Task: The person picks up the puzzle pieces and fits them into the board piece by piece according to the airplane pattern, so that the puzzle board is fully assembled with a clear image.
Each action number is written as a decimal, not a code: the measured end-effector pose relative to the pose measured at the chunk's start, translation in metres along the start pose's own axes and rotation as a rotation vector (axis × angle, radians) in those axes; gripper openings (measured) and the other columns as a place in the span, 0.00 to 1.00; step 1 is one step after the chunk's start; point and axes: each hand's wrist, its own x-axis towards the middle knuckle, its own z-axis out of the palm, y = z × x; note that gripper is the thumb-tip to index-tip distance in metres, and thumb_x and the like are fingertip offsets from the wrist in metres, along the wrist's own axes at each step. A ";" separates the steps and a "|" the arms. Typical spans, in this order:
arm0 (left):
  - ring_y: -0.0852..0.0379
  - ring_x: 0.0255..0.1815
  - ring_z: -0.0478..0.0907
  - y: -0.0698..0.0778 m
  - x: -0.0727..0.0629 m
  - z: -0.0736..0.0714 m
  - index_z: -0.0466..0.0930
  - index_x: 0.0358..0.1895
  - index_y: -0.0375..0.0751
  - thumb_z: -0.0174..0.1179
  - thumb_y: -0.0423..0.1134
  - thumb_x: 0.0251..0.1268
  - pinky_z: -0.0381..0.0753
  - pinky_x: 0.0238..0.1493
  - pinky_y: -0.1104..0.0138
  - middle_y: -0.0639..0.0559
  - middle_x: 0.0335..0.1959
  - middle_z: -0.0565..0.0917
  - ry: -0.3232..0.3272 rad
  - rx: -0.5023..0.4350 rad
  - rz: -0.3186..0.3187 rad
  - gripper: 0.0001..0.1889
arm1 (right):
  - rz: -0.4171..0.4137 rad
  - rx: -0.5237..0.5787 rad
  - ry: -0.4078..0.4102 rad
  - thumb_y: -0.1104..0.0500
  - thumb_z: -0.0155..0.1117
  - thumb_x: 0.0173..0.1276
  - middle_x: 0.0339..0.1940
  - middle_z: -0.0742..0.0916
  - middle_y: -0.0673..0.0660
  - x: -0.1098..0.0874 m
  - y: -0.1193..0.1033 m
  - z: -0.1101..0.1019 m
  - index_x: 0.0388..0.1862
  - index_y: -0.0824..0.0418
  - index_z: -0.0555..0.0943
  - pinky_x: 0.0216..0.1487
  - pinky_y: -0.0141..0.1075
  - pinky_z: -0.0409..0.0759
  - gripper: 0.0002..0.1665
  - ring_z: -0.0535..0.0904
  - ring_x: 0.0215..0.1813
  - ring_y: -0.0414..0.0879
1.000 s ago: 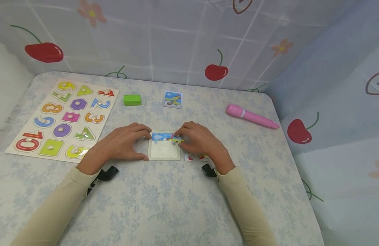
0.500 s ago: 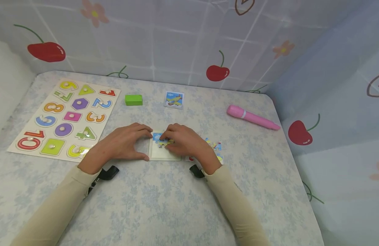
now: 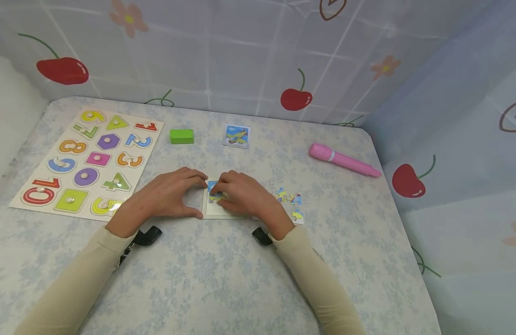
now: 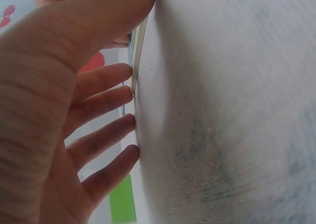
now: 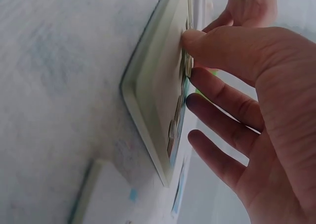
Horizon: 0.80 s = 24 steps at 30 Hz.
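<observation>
My left hand [image 3: 168, 193] rests with its fingertips and thumb at the left edge of a small white puzzle tray [image 3: 224, 215]; in the left wrist view its fingers reach out straight. Over the tray, my right hand [image 3: 247, 195] pinches a jigsaw piece [image 5: 189, 66] between thumb and index finger. That piece is low at the tray's left part, beneath the blue sky row [image 3: 212, 185], and is partly hidden by the fingers. Several loose jigsaw pieces [image 3: 297, 215], with yellow and blue print, lie right of the tray, some behind the right wrist.
A number-and-shape peg board [image 3: 98, 159] lies at the left. Behind the tray are a green block [image 3: 181, 136] and a card with an airplane picture [image 3: 237, 136]. A pink microphone-shaped pen [image 3: 343, 159] lies at the right. A printed curtain [image 3: 241, 56] hangs along the table's far side.
My right hand has carried the jigsaw piece leftward from the tray's right side to its left part, uncovering loose pieces at the right. The left hand has stayed at the tray's edge.
</observation>
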 end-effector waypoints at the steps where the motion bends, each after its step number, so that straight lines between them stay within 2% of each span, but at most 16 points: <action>1: 0.50 0.71 0.76 0.000 0.000 0.000 0.86 0.63 0.45 0.82 0.66 0.50 0.82 0.62 0.50 0.52 0.70 0.80 0.001 0.001 0.001 0.41 | -0.005 -0.003 0.003 0.57 0.71 0.77 0.53 0.86 0.53 0.000 -0.001 0.000 0.58 0.53 0.90 0.61 0.40 0.80 0.13 0.82 0.58 0.49; 17: 0.50 0.70 0.77 0.002 -0.001 -0.001 0.86 0.62 0.44 0.83 0.65 0.50 0.83 0.61 0.50 0.51 0.70 0.81 0.021 0.000 0.015 0.40 | -0.044 -0.037 -0.007 0.57 0.72 0.78 0.55 0.87 0.52 0.000 -0.001 0.000 0.60 0.55 0.89 0.64 0.39 0.79 0.15 0.82 0.61 0.48; 24: 0.50 0.70 0.77 0.003 -0.001 -0.001 0.86 0.63 0.44 0.83 0.66 0.48 0.82 0.62 0.51 0.52 0.70 0.80 0.005 -0.003 -0.003 0.42 | 0.030 -0.030 0.022 0.56 0.73 0.77 0.57 0.87 0.50 -0.013 0.009 -0.007 0.62 0.56 0.88 0.63 0.39 0.80 0.18 0.82 0.60 0.46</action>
